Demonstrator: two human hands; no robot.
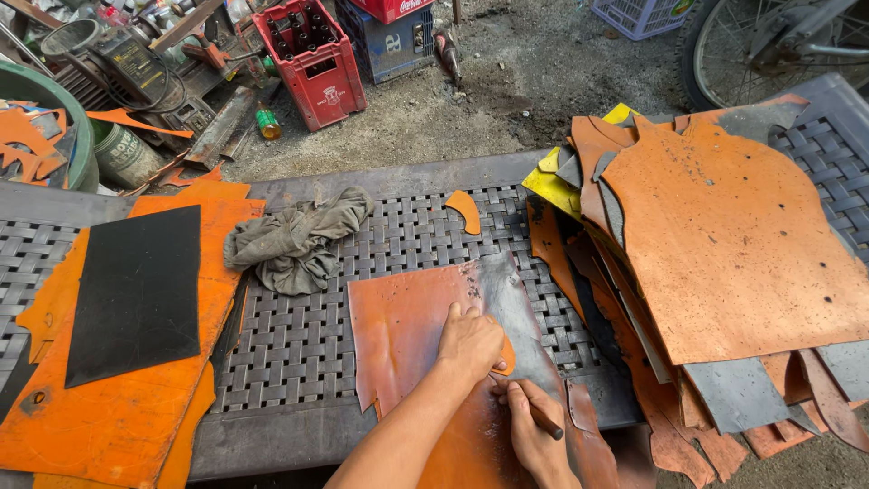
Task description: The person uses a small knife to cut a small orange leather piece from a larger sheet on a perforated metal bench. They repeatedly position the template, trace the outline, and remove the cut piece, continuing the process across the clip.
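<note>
Woven grey table: the brown leather sheet lies at the near edge, centre, overhanging toward the person. Open weave is free to its left and behind it, up to the crumpled grey rag and a small orange offcut. The right side is tight: a stack of orange and grey leather pieces sits just beside the sheet. At the left end, a black sheet lies on orange leather.

Left hand: fingers flat and together, pressing down on the sheet and on a small orange piece peeking out under the fingertips.

Right hand: fingers curled tight around a dark-handled tool. Its tip meets the sheet just below the left hand; the blade itself is hidden.
</note>
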